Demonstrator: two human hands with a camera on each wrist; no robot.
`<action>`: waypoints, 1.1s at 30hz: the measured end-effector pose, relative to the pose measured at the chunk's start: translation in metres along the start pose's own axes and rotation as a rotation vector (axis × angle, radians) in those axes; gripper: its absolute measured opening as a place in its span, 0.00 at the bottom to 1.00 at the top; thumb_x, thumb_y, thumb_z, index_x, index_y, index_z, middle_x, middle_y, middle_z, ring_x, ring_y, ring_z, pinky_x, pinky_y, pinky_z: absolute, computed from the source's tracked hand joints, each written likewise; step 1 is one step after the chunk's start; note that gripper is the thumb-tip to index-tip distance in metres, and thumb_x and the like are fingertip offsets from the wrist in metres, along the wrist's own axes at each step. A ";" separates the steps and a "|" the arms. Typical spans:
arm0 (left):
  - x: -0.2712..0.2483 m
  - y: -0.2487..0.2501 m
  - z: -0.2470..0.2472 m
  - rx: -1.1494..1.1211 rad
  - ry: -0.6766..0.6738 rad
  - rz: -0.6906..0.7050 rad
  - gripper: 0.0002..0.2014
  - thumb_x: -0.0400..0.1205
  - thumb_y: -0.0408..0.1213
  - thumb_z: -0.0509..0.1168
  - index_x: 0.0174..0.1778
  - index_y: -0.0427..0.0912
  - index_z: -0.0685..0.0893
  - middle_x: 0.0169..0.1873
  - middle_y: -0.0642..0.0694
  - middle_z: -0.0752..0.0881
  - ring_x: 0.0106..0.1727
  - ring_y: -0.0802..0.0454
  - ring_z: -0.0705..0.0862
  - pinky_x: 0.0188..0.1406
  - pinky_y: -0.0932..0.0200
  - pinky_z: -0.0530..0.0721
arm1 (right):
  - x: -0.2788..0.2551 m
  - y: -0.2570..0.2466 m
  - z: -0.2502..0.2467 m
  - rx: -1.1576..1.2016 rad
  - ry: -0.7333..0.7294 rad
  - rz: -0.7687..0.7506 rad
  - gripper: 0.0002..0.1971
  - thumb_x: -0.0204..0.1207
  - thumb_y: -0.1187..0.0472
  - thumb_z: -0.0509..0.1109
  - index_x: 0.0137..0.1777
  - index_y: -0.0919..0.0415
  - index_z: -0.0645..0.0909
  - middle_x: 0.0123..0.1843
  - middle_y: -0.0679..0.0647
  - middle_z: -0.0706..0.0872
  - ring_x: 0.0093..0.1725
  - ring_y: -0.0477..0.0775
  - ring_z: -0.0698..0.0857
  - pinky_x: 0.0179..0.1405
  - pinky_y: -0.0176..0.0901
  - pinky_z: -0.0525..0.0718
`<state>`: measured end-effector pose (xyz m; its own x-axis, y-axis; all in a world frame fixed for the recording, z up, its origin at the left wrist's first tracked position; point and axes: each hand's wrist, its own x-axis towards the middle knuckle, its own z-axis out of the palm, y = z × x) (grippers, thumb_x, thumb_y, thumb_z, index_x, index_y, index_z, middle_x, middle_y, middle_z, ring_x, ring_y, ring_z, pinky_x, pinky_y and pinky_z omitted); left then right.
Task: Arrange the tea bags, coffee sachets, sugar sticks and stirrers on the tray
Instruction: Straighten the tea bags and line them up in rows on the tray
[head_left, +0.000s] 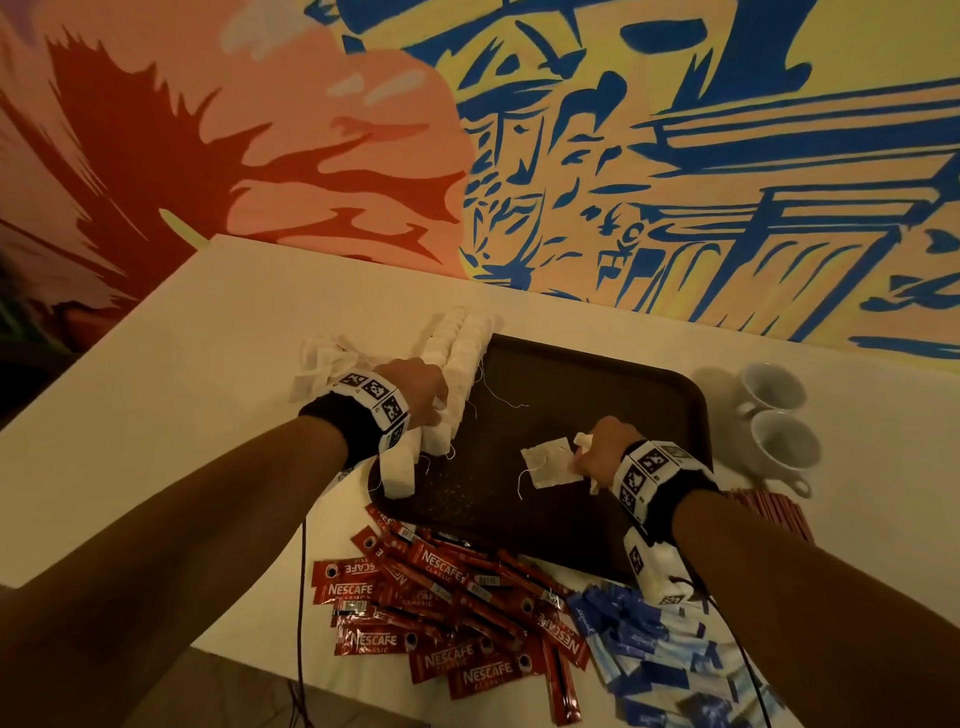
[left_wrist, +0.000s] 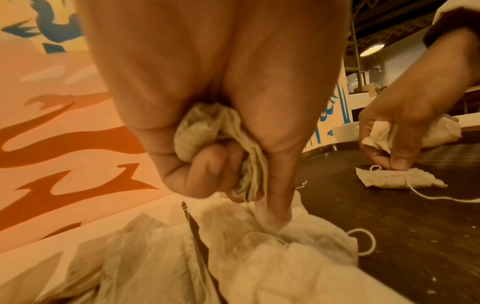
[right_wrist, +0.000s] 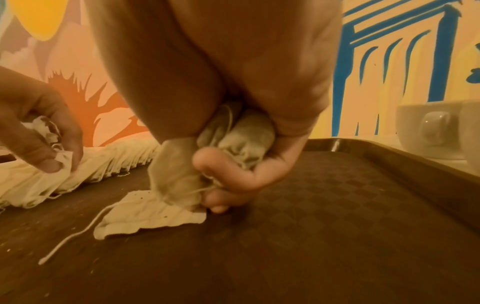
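A dark brown tray (head_left: 597, 519) lies on the white table. Along its left edge runs a long row of white tea bags (head_left: 462, 364). My left hand (head_left: 423, 400) sits on that row, its fingers curled round a bunch of tea bags (left_wrist: 207, 131), with one finger poking down into the row (left_wrist: 285, 257). My right hand (head_left: 597, 447) holds several crumpled tea bags (right_wrist: 246, 133) in its palm and pinches one more against a flat tea bag (head_left: 550, 462) lying on the tray (right_wrist: 337, 216). That flat tea bag (right_wrist: 145, 216) trails a white string.
Red Nescafe sachets (head_left: 441, 608) lie heaped at the tray's near edge, beside blue sugar sticks (head_left: 654, 654). Red stirrers (head_left: 769, 514) lie past my right wrist. Two white cups (head_left: 779, 415) stand right of the tray. Loose tea bags (head_left: 322, 358) lie left of the row.
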<state>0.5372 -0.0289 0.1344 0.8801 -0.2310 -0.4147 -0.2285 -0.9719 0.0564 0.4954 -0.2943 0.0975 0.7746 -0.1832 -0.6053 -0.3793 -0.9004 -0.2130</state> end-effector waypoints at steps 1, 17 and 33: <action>0.000 -0.002 0.000 0.000 0.002 0.003 0.18 0.81 0.49 0.73 0.66 0.53 0.84 0.66 0.46 0.83 0.65 0.44 0.83 0.61 0.52 0.82 | 0.001 -0.001 -0.002 0.010 0.005 -0.019 0.17 0.78 0.55 0.77 0.62 0.63 0.83 0.55 0.60 0.88 0.51 0.59 0.89 0.54 0.51 0.91; -0.004 -0.013 0.002 -0.076 0.067 -0.034 0.15 0.80 0.54 0.73 0.60 0.56 0.86 0.62 0.47 0.84 0.62 0.44 0.84 0.55 0.53 0.81 | -0.008 -0.023 -0.008 -0.135 -0.023 -0.047 0.28 0.75 0.52 0.81 0.70 0.63 0.77 0.64 0.59 0.85 0.61 0.59 0.87 0.61 0.49 0.88; -0.003 -0.010 -0.007 -0.079 0.028 0.013 0.13 0.80 0.50 0.73 0.59 0.55 0.88 0.61 0.48 0.86 0.61 0.46 0.85 0.59 0.50 0.84 | 0.012 -0.026 -0.014 -0.289 -0.023 -0.136 0.35 0.71 0.48 0.84 0.71 0.63 0.74 0.65 0.59 0.84 0.61 0.59 0.86 0.59 0.49 0.88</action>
<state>0.5400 -0.0194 0.1416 0.8889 -0.2440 -0.3876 -0.2076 -0.9690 0.1340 0.5219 -0.2783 0.1063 0.7956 -0.0473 -0.6040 -0.1112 -0.9914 -0.0688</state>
